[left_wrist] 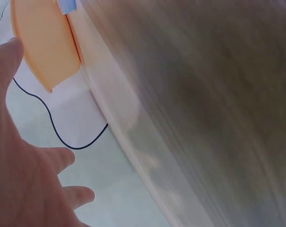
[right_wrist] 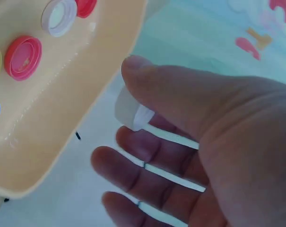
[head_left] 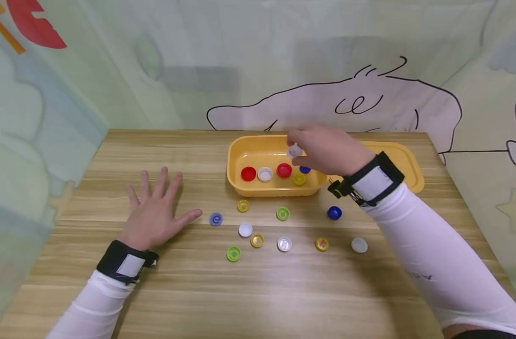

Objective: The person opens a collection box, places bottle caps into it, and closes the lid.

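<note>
My right hand [head_left: 325,149] pinches a white bottle cap [head_left: 294,151] between thumb and fingers over the right part of a yellow-orange plastic box [head_left: 258,189]. In the right wrist view the held cap [right_wrist: 127,108] is partly covered by the thumb. Two red caps [head_left: 248,173], a white cap [head_left: 265,174], a yellow cap [head_left: 299,179] and a blue cap [head_left: 305,169] lie inside the box. My left hand [head_left: 153,214] rests on the table with spread fingers, holding nothing. Its thumb tip is near a light blue cap [head_left: 216,219].
In front of the box several loose caps are scattered, among them a green cap [head_left: 233,254], a dark blue cap [head_left: 334,213] and a white cap [head_left: 359,245]. The yellow-orange lid [head_left: 393,157] lies right of the box. A printed curtain [head_left: 258,61] hangs behind the wooden table [head_left: 198,292].
</note>
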Demonstrator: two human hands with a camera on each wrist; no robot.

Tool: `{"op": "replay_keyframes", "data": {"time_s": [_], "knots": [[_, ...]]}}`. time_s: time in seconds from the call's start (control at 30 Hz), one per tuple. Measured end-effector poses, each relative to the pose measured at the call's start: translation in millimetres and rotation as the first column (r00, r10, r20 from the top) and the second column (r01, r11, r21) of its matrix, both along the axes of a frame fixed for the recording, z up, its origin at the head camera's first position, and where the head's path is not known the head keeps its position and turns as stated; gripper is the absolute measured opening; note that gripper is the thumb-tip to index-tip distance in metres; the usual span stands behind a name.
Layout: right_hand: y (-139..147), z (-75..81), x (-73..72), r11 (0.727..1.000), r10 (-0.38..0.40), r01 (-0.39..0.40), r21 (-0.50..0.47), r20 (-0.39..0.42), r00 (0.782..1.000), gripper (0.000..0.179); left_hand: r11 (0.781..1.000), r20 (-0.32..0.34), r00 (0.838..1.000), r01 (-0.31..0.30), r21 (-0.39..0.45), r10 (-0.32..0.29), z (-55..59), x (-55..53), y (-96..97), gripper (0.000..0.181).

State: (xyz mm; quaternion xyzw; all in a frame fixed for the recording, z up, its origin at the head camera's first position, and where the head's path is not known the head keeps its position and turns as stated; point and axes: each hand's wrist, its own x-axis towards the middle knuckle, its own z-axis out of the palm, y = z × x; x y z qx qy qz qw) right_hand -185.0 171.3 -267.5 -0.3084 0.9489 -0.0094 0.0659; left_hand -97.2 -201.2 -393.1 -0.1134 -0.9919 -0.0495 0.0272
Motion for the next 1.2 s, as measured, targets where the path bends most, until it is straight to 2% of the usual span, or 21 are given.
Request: {"op": "replay_keyframes", "data": {"time_s": [0.17, 0.3, 0.47, 0.63, 0.77, 0.9, 1.03, 1.2], "knots": [[-23, -15.9, -29.8, 0.998, 0.044, -0.045, 0.046, 0.021, 0.999, 0.038, 1.0, 0.001, 1.0, 0.0, -0.002, 0.0, -2.5, 0.9, 2.8, 0.1], [-39, -32.5, -47.8, 0.995, 0.057, -0.062, 0.083, 0.061, 0.996, 0.033, 1.0, 0.002, 1.0, -0.001, -0.007, 0.001, -4.4, 1.5, 3.7, 0.101], [-49, -47.4, -60.2, 0.991, 0.041, -0.055, 0.119, 0.117, 0.992, 0.032, 1.0, 0.002, 1.0, 0.005, -0.007, -0.005, -5.5, 2.9, 4.8, 0.101], [-53, -53.9, -66.5, 0.989, 0.033, -0.053, 0.14, 0.138, 0.99, 0.033, 1.0, 0.004, 1.0, -0.001, -0.006, 0.001, -5.1, 3.4, 3.8, 0.101], [-53, -54.1, -67.6, 0.987, 0.04, -0.062, 0.148, 0.145, 0.989, 0.037, 1.0, 0.01, 1.0, -0.005, -0.009, 0.005, -4.3, 3.9, 2.5, 0.101], [-49, -48.2, -62.7, 0.988, 0.035, -0.057, 0.142, 0.152, 0.988, 0.041, 1.0, 0.009, 1.0, 0.0, -0.005, 0.0, -3.0, 4.1, 4.0, 0.1], [-44, -36.4, -52.3, 0.991, 0.031, -0.049, 0.121, 0.146, 0.989, 0.042, 1.0, 0.01, 1.0, 0.003, -0.002, -0.003, -2.4, 4.4, 4.1, 0.1], [-30, -17.9, -32.5, 0.996, 0.054, -0.059, 0.07, 0.072, 0.996, 0.044, 1.0, 0.008, 1.0, 0.002, -0.003, -0.002, -1.3, 4.7, 2.3, 0.1]]}}
